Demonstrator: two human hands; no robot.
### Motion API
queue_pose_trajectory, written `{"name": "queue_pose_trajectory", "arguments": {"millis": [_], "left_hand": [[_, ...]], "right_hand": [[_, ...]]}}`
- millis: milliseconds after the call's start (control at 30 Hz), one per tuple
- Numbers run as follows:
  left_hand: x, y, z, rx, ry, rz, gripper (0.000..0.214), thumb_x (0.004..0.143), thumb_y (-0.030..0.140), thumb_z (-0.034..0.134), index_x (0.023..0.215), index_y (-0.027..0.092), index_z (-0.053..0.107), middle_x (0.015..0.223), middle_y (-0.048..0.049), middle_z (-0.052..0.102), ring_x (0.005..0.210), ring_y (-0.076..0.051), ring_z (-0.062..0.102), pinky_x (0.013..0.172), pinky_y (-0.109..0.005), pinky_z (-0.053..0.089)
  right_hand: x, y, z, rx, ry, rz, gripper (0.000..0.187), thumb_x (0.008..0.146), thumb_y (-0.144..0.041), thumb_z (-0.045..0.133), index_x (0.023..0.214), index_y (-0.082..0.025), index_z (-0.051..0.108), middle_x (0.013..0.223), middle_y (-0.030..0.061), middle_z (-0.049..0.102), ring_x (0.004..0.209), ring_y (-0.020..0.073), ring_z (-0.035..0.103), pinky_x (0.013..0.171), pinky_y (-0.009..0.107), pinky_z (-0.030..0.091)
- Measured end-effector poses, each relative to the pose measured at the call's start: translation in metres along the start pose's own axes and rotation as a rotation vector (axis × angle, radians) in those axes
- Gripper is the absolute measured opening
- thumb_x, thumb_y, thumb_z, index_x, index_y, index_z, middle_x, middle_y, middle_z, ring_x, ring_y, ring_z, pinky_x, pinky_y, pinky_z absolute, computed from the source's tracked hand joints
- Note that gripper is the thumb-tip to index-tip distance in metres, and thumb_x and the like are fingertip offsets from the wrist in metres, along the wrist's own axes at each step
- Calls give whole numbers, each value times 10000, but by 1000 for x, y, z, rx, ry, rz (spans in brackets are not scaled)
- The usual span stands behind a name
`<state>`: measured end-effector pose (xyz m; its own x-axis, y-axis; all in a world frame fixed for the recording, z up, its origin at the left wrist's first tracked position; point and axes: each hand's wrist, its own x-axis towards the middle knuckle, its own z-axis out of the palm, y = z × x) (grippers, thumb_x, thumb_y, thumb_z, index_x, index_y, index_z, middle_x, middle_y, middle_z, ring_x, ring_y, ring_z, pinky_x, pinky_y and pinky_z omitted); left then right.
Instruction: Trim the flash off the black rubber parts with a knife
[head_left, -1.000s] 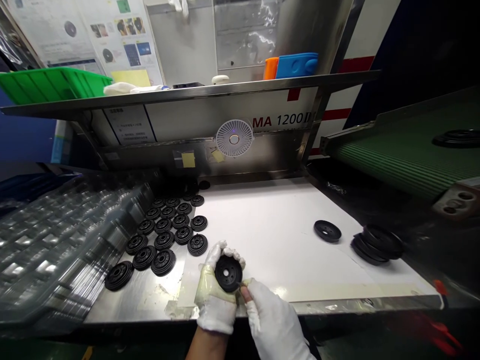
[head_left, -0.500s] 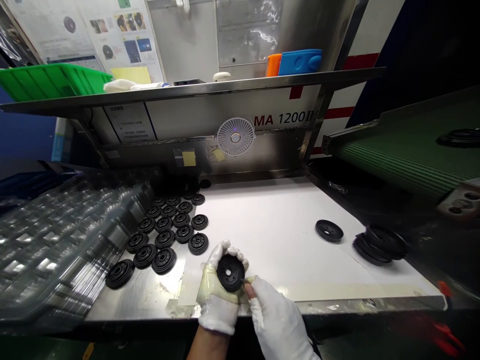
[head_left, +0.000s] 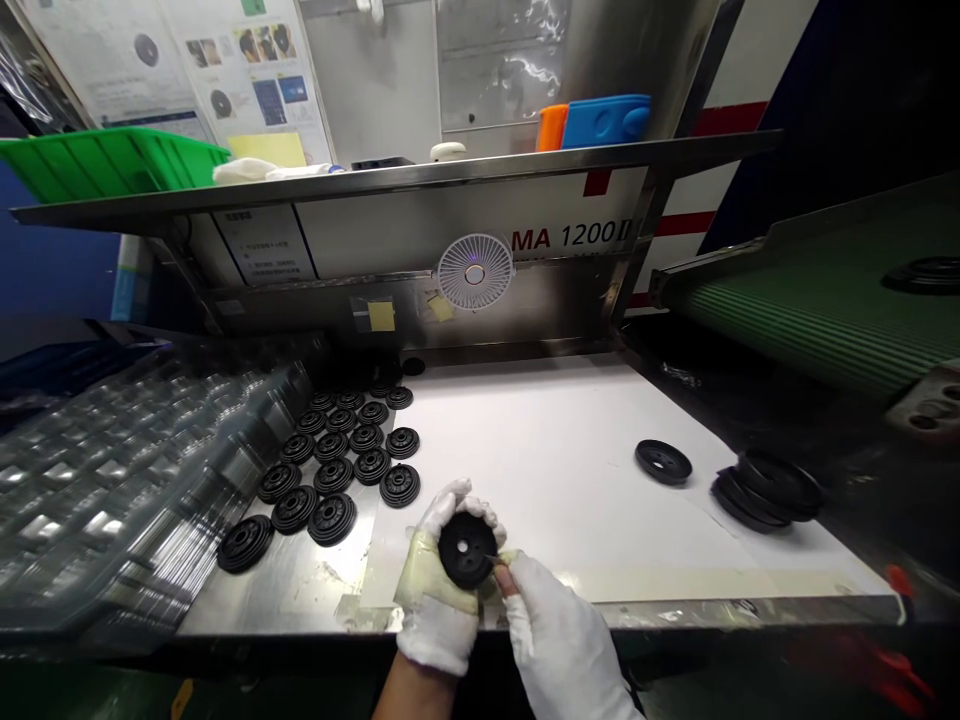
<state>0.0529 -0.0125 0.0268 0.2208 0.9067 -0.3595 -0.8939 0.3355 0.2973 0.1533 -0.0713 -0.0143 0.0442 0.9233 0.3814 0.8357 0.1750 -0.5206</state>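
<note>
My left hand (head_left: pixel 436 588), in a white glove with a yellowish coated palm, holds a black rubber disc (head_left: pixel 467 550) with a central hole. My right hand (head_left: pixel 561 640), also gloved in white, pinches a thin pointed tool (head_left: pixel 490 557) against the disc's edge. The tool is too small to name exactly. Beyond my hands, several matching ribbed discs (head_left: pixel 333 476) lie in rows on a steel tabletop (head_left: pixel 277 580). To the right, a single disc (head_left: pixel 663 462) rests on a white sheet (head_left: pixel 570 470), beside a leaning stack of discs (head_left: pixel 766 490).
Stacked transparent plastic trays (head_left: pixel 127 480) fill the left. A green ribbed conveyor belt (head_left: pixel 810 320) runs at the right, carrying a dark disc. Ahead stands a small white fan (head_left: pixel 475 271) under a steel shelf (head_left: pixel 390 182) holding a green bin (head_left: pixel 112 160).
The whole scene has drifted slightly right and up in the view as my head moved. Both hands keep the same hold on the disc.
</note>
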Motion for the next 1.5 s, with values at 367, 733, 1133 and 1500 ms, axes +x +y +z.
{"name": "queue_pose_trajectory", "arguments": {"millis": [367,733,1133,1500], "left_hand": [[5,2,0,-110,20,-5,64,769,179,560,729,149,599,627,-20,555,615,-140,548,594,-275,476],[6,0,5,-141,44,7,31,769,158,560,747,145,579,631,-12,546,604,-128,533,579,-262,474],[-6,0,-5,66,-33,10,309,707,151,549,1016,160,544,746,-66,589,734,-212,589,667,-364,490],[-2,-5,-4,13,1,113,252,738,135,545,989,161,550,787,-60,584,782,-184,586,742,-364,486]], "right_hand": [[-3,-9,-1,38,-47,-27,245,906,-329,314,791,-255,517,625,-18,596,541,177,576,468,264,361],[2,-5,-3,-41,35,-37,274,911,-349,309,743,-256,504,599,-28,584,506,175,554,457,277,321],[-3,3,1,-35,-3,-60,238,909,-313,305,798,-265,510,641,-32,598,535,180,571,468,277,340],[-6,-10,3,-49,22,-88,286,919,-322,293,711,-250,476,568,-33,567,469,160,543,436,272,306]]}}
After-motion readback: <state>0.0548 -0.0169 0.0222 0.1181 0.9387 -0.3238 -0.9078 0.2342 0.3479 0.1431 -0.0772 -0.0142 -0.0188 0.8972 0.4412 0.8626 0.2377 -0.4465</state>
